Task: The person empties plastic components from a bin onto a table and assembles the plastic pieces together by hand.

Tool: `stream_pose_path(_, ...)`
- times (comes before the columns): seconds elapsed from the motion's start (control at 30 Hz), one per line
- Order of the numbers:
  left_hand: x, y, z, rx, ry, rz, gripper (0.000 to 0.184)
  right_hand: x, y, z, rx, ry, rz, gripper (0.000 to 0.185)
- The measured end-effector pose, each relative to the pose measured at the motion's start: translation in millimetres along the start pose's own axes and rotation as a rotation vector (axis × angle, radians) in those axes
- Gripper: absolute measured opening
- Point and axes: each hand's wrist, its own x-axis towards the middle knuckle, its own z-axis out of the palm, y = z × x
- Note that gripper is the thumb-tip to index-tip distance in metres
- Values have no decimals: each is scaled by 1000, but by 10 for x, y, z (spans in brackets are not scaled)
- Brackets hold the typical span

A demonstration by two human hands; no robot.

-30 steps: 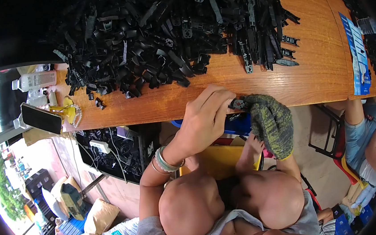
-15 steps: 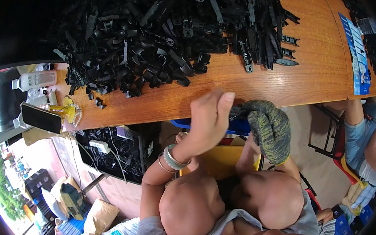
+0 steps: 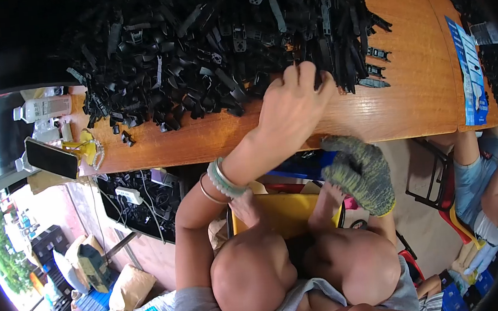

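My bare left hand (image 3: pixel 297 101), with a beaded bracelet and a bangle on its wrist, reaches over the table to the near edge of a heap of black plastic parts (image 3: pixel 193 59). Its fingers are bent round a black plastic part, mostly hidden under the hand. My right hand (image 3: pixel 362 175) wears a grey-green knitted glove with a yellow cuff. It hangs just in front of the table edge, above my knee, fingers curled inward; whatever they may hold is hidden. A blue bin (image 3: pixel 306 167) shows beside the glove, below the tabletop.
A phone (image 3: pixel 52 158) leans on a yellow stand (image 3: pixel 88 147) at the table's left end, near a bottle (image 3: pixel 49 108). A blue printed sheet (image 3: pixel 468 71) lies at the right. Another person (image 3: pixel 483 188) sits there. A black crate (image 3: pixel 141 206) stands below left.
My left hand has moved forward from near the glove to the heap's edge and closed over a part there. The gloved hand has shifted slightly, its fingers still curled.
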Motion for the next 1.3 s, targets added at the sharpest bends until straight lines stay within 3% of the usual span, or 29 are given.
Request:
stream_pose_path(0.07, 8, -11, 69, 151, -66, 136, 30, 10, 138, 62, 376, 218, -13, 27)
stream_pose_path(0.13, -45, -27, 74, 171, -94, 178, 27, 23, 112, 76, 351, 298, -1, 26)
stream_pose_path(0.2, -125, -35, 49, 15, 70, 196, 26, 53, 82, 93, 296, 452, 22, 24)
stream_pose_path(0.23, -201, 1, 56, 20, 69, 195, 26, 89, 146, 130, 119, 493, -85, 29)
stream_pose_path(0.3, -407, 165, 38, -457, 338, -112, 25, 184, 64, 182, -34, 513, -216, 33)
stream_pose_path(0.33, -496, 278, -6, -819, 267, -342, 25, 237, 32, 197, -194, 532, -345, 36)
stream_pose_path(0.4, -556, 275, -129, -958, 73, -401, 14, 295, 55, 194, -281, 502, -463, 42)
stream_pose_path(0.47, -572, 145, -186, -903, 206, -287, 8, 271, 107, 243, -198, 383, -348, 40)
stream_pose_path(0.53, -567, -124, -133, -484, 377, -210, 12, 242, 88, 284, -95, 425, -364, 40)
stream_pose_path(0.6, -516, -272, -147, -138, 285, -263, 17, 234, -80, 308, 333, 459, -77, 42)
stream_pose_path(0.7, -458, -368, -90, 47, 215, -162, 21, 224, 29, 347, 360, 480, -136, 43)
stream_pose_path(0.77, -432, -349, -59, 29, 291, -152, 19, 202, 29, 313, 336, 471, -145, 41)
stream_pose_path(0.83, -429, -329, -17, 11, 363, -141, 18, 194, -50, 237, 615, 351, -11, 37)
stream_pose_path(0.9, -465, -317, 54, -173, 454, -85, 20, 205, -67, 197, 615, 336, 12, 34)
stream_pose_path(1.0, -474, -317, 108, -116, 343, -30, 22, 226, -24, 204, 530, 314, -1, 31)
stream_pose_path(1.17, -464, -267, 80, -117, 322, -33, 26, 262, -56, 231, 511, 323, 20, 30)
stream_pose_path(1.3, -437, -256, 126, -143, 328, -38, 31, 299, 16, 284, 287, 357, -92, 29)
